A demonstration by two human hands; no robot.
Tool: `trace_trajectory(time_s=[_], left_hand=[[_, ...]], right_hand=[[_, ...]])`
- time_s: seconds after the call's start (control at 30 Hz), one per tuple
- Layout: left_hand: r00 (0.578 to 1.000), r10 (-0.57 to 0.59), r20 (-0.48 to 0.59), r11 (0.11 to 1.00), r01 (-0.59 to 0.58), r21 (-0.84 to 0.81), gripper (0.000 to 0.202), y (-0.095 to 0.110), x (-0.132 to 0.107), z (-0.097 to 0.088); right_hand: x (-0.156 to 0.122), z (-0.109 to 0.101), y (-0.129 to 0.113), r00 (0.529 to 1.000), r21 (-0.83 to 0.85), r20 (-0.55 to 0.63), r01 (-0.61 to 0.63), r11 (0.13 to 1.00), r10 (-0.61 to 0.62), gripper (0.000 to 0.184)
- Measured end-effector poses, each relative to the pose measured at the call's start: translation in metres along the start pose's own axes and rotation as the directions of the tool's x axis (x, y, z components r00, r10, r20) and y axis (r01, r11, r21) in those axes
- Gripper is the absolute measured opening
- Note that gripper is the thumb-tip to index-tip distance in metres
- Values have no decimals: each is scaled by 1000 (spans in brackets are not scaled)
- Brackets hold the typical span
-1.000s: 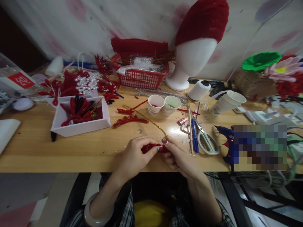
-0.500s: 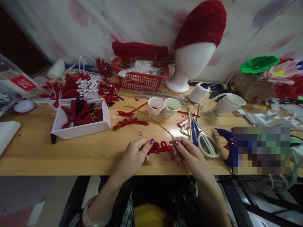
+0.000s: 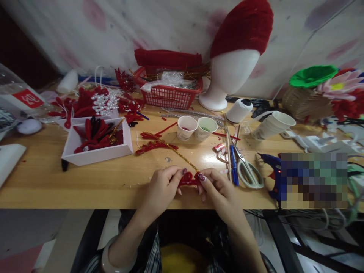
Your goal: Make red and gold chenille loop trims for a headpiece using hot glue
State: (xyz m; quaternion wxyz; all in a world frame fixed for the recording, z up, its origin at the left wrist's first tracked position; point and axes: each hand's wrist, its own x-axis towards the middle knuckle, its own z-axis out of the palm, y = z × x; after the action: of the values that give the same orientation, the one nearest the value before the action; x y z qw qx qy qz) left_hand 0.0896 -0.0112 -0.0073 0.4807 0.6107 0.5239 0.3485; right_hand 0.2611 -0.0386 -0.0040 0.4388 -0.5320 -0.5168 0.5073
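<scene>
The red looped strip (image 3: 187, 182) sits over the near part of the table (image 3: 108, 185), its long axis running left to right, one end pinched by the left hand (image 3: 162, 189) and the other by the right hand (image 3: 218, 191). A gold tinsel stem (image 3: 182, 156), caught at the right hand's thumb and so nearer that hand, slants forward and leftward, passing over a red scalloped piece (image 3: 152, 147)

left hand (image 3: 164, 189) pinching looped red strip (image 3: 188, 182), right hand (image 3: 217, 189) pinching strip and gold cord (image 3: 187, 160), near the front edge of the surface (image 3: 99, 185).
</scene>
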Motion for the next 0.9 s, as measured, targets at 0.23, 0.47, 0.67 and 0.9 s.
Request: trace_trajectory(time_s=[0.23, 0.47, 0.67, 0.9], left_hand=[[966, 139, -219, 988, -151, -36, 23, -8, 2, -12], [838, 203, -507, 979, -187, 82, 56, -11, -7, -37], [889, 427, -163, 835, -319, 449, 25, 2, -10, -23], [870, 428, 244, 729, -492, 477, 20, 18, 17, 0]], right_hand=[[2, -3, 1, 1000, -11, -20, 15, 1000, -16, 29], [5, -4, 3, 999, -24, -19, 32, 999, -32, 32], [5, -4, 5, 998, -61, 18, 61, 996, -60, 27], [-2, -17, 3, 999, -20, -16, 33, 999, -33, 17]])
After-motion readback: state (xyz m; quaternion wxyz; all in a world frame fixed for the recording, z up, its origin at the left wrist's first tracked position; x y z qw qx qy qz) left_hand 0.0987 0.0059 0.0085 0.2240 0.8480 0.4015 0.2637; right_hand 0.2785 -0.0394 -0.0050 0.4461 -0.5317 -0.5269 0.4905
